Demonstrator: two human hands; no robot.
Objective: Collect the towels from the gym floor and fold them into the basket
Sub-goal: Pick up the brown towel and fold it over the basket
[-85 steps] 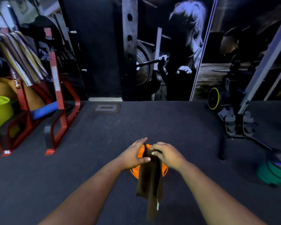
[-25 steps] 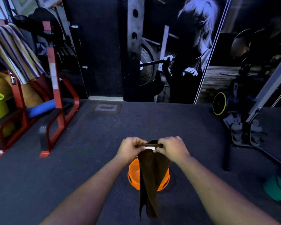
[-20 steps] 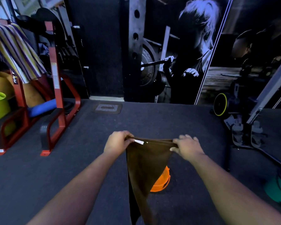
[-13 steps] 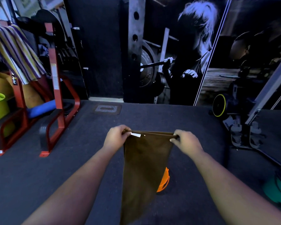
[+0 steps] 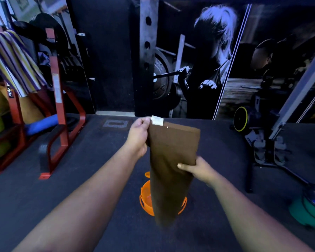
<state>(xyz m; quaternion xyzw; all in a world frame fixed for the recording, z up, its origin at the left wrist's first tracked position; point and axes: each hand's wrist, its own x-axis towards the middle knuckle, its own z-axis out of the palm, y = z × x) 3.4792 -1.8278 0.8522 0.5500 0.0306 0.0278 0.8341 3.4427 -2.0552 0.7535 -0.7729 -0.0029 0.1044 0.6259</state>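
the brown towel (image 5: pixel 171 160) hangs in the air straight above the orange basket (image 5: pixel 146 199), which stands on the dark gym floor (image 5: pixel 80 179); the towel's lower end drops in front of the basket and hides most of it. the left hand (image 5: pixel 138 137) pinches the towel's top corner, fingers closed on the cloth just beside the white label (image 5: pixel 157 120). the right hand (image 5: pixel 198 169) grips the towel's far edge lower down, about level with the middle of the cloth, thumb across the front and the other fingers hidden behind it. above the basket the towel looks soft and light: it hangs flat and limp, already doubled lengthwise by the look of the top edge. it probably sags wherever it is not held, so the corners and edges are the places to take it, as both hands do. the weave should grip well and not slip, and nothing about it seems fragile.
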